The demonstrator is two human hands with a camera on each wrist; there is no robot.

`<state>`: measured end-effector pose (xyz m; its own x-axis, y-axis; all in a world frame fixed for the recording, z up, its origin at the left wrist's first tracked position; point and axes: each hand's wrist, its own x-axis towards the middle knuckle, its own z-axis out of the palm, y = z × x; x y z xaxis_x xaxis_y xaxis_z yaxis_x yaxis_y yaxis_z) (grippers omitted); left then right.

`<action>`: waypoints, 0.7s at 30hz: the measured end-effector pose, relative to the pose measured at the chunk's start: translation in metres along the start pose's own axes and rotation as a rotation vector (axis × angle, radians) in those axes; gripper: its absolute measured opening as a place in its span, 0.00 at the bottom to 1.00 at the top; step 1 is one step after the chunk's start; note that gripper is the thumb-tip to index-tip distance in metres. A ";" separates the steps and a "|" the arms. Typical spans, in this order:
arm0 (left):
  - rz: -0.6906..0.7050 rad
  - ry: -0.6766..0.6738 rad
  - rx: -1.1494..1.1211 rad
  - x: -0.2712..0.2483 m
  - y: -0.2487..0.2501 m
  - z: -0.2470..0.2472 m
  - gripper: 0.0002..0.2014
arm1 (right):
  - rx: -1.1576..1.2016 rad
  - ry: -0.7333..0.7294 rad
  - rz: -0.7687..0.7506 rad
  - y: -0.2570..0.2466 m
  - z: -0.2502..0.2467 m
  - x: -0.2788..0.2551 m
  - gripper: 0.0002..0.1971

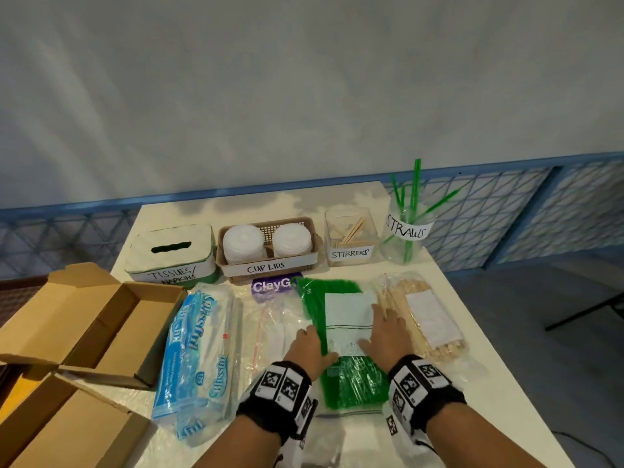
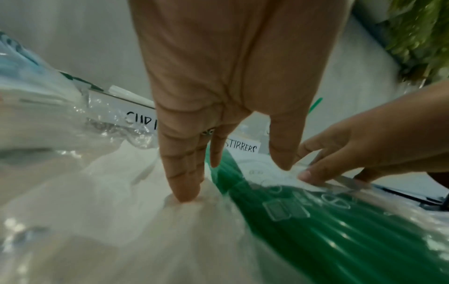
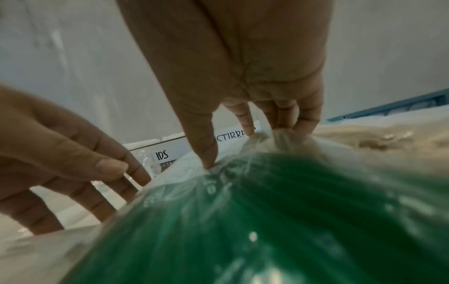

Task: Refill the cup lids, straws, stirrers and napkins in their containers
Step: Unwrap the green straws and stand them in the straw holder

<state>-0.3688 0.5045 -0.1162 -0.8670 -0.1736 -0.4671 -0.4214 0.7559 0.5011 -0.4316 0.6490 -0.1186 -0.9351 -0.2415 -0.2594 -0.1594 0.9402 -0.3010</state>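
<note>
Flanking green straw pack (image 1: 351, 383): left hand (image 1: 309, 349), right hand (image 1: 383, 336), fingers straight, seemingly touching its edges.

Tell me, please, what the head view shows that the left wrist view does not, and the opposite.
Only the head view shows the straws jar, the tissue box, the napkin pack, the stirrer bag and the cardboard boxes. Only the left wrist view shows a ring on the left hand. Both show the green straw bag, the right hand on it and the stirrers label.
</note>
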 end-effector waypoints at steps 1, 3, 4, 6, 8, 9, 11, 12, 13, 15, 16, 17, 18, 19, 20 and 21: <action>-0.015 -0.004 0.005 0.003 -0.002 0.003 0.33 | 0.018 -0.007 0.001 0.001 0.000 0.002 0.38; -0.033 -0.004 0.010 0.006 -0.004 0.006 0.32 | 0.059 -0.036 0.007 0.002 0.000 0.007 0.41; -0.039 -0.001 0.005 0.008 -0.004 0.007 0.32 | 0.094 -0.052 0.015 0.003 0.000 0.009 0.43; -0.044 0.006 -0.004 0.011 -0.006 0.008 0.32 | 0.175 -0.075 0.037 0.003 -0.002 0.013 0.47; -0.039 0.018 -0.002 0.013 -0.007 0.010 0.31 | 0.207 -0.084 0.047 0.005 -0.004 0.018 0.46; -0.033 0.024 0.000 0.014 -0.008 0.011 0.31 | 0.203 -0.095 0.053 0.004 -0.006 0.019 0.46; -0.024 0.032 0.008 0.014 -0.010 0.012 0.29 | 0.167 -0.122 0.059 0.002 -0.008 0.019 0.49; -0.023 0.032 0.007 0.015 -0.011 0.013 0.29 | 0.141 -0.140 0.055 0.000 -0.007 0.019 0.51; -0.024 0.030 0.000 0.015 -0.012 0.013 0.28 | 0.109 -0.162 0.050 -0.003 -0.006 0.018 0.53; -0.029 0.028 -0.020 0.017 -0.012 0.013 0.26 | 0.072 -0.181 0.048 -0.006 -0.004 0.018 0.54; -0.031 0.025 -0.029 0.018 -0.012 0.012 0.25 | 0.085 -0.178 0.060 -0.007 -0.004 0.019 0.54; -0.029 0.022 -0.043 0.018 -0.011 0.011 0.24 | 0.112 -0.177 0.076 -0.008 -0.006 0.020 0.53; -0.030 0.017 -0.056 0.017 -0.011 0.010 0.23 | 0.133 -0.176 0.086 -0.008 -0.007 0.021 0.51; -0.031 0.012 -0.067 0.017 -0.010 0.009 0.23 | 0.147 -0.178 0.091 -0.009 -0.010 0.021 0.47; -0.032 0.004 -0.079 0.017 -0.010 0.008 0.22 | 0.154 -0.182 0.089 -0.010 -0.012 0.022 0.42; -0.035 0.003 -0.095 0.018 -0.010 0.006 0.22 | 0.159 -0.188 0.091 -0.010 -0.014 0.023 0.37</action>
<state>-0.3783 0.4979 -0.1343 -0.8521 -0.2013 -0.4832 -0.4748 0.6860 0.5514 -0.4558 0.6376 -0.1088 -0.8657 -0.2122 -0.4533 -0.0118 0.9141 -0.4054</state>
